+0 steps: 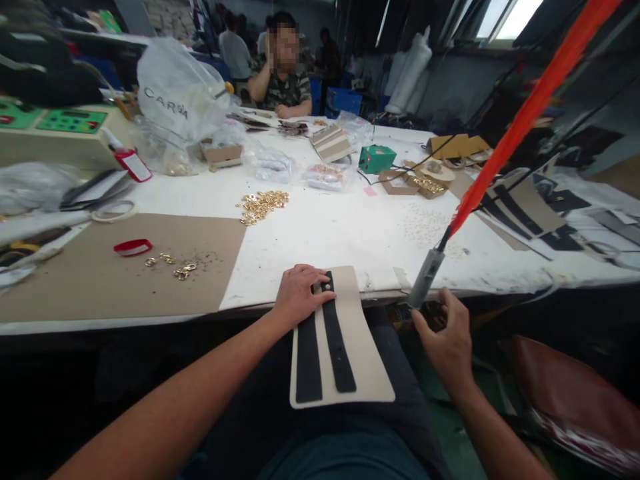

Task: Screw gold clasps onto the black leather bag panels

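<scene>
At the near edge of the white table point(340, 230), the beige panel point(369, 363) with black strips point(309, 363) is apparently steadied by the left hand point(299, 295), fingers together, any pinch unclear; for the grey tool point(427, 279) to be gripped, the spread right hand point(453, 340) beside it would need closing.

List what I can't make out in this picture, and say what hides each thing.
Head view: upper end of the left black strip, covered by the left hand.
Head view: top of the orange cord, cut off by the upper edge.
Head view: shapes of the pale bits, too small.
Head view: contents of the big plastic bag, obscured by cloudy plastic.
</scene>
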Motion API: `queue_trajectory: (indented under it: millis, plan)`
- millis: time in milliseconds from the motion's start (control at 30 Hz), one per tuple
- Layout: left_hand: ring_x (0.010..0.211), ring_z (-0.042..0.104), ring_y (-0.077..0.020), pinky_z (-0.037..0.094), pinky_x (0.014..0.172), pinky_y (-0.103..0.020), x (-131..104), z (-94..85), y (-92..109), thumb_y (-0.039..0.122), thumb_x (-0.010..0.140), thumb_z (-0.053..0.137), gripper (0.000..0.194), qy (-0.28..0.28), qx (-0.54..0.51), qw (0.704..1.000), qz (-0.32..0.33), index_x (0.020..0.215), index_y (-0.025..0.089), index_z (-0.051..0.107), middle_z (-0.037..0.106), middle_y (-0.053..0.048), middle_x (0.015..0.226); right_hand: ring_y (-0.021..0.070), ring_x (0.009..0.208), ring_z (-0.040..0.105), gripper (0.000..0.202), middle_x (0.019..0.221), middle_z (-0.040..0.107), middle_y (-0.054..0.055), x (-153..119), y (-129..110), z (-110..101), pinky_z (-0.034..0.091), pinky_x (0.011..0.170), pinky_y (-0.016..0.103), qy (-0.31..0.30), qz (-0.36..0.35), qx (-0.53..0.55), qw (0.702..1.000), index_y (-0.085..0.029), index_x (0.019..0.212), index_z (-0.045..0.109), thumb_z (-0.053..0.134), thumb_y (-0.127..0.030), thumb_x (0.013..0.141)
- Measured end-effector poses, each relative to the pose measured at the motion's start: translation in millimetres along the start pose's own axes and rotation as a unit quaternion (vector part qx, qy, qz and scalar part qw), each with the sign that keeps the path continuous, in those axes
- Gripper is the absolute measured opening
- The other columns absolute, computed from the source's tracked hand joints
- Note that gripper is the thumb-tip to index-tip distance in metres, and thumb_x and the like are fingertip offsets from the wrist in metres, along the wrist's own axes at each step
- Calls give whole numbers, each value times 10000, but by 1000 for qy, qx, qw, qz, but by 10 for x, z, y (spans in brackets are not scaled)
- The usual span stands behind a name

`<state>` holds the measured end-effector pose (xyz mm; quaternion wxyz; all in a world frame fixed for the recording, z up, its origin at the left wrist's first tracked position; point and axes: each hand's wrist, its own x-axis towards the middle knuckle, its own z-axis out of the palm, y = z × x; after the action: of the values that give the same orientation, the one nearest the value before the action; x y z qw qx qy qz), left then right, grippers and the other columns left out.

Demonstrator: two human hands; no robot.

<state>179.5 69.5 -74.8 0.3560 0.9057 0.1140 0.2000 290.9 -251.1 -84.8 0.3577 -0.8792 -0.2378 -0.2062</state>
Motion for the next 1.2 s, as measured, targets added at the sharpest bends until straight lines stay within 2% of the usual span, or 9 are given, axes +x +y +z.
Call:
queue_trajectory:
  millis: [233,367,467,533,633,733,867,1000,1200]
  plan:
    - [1186,649,-287,426,1140,-508,-88,-65,97,281,677,921,264,24,-75,996,-45,923,271,825,812,-44,1147,343,1319,637,353,1341,718,77,-410,-453,374,564,1055,564,-193,-258,101,941,-323,1251,759,460,-335,1063]
    - [1131,704,-321,496,1097,-508,-255,-190,224,365,778,829,212,65,-184,975,-103,947,236,830,819,-89,1108,303,900,792,317,947,814,38,-71,-976,264,669,838,425,-198,-172,235,936,-300,965,823,556,-459,1025]
    - [1046,754,-323,572,1005,-494,-485,-375,422,603,951,574,488,77,-290,945,-130,1096,200,808,817,-112,1111,280,659,759,309,781,791,18,204,-1313,-27,638,585,341,-216,-80,235,944,-286,862,812,663,-544,942]
    - [1084,756,-334,573,1021,-514,-661,-517,568,735,983,382,707,86,-427,885,-161,1228,193,764,803,-123,1170,285,658,753,345,785,790,22,342,-1468,-153,615,546,328,-255,-52,235,936,-282,880,810,668,-595,914]
    - [1254,684,-392,489,1141,-565,-906,-657,704,869,884,439,851,118,-686,680,-230,1304,189,731,776,-148,1250,291,741,762,370,838,794,31,457,-1615,-101,622,602,323,-355,-15,250,901,-273,931,795,670,-620,907]
    - [1363,605,-413,408,1221,-572,-1088,-629,669,860,817,587,850,171,-754,578,-262,1333,198,719,754,-151,1308,294,795,758,398,851,781,36,487,-1721,180,623,647,335,-442,8,266,857,-249,926,766,641,-627,934]
    - [1347,627,-375,411,1235,-519,-1225,-421,446,472,797,863,588,224,-712,579,-328,1313,224,729,755,-108,1324,283,872,749,383,979,772,55,532,-1931,626,628,741,371,-475,-14,267,839,-244,1111,742,646,-580,955]
    - [1341,633,-368,393,1245,-518,-1326,-226,259,391,834,832,440,236,-709,555,-365,1213,178,769,762,-126,1302,250,921,720,411,1160,719,86,660,-2370,1074,605,805,394,-347,-132,274,887,-247,1279,686,717,-453,924]
    - [1352,621,-380,363,1257,-524,-1509,-20,172,419,786,861,416,194,-698,540,-428,1129,196,784,780,-128,1251,194,928,701,270,1162,698,52,682,-3268,2059,541,863,337,-422,-331,246,807,-275,1186,751,739,-222,922]
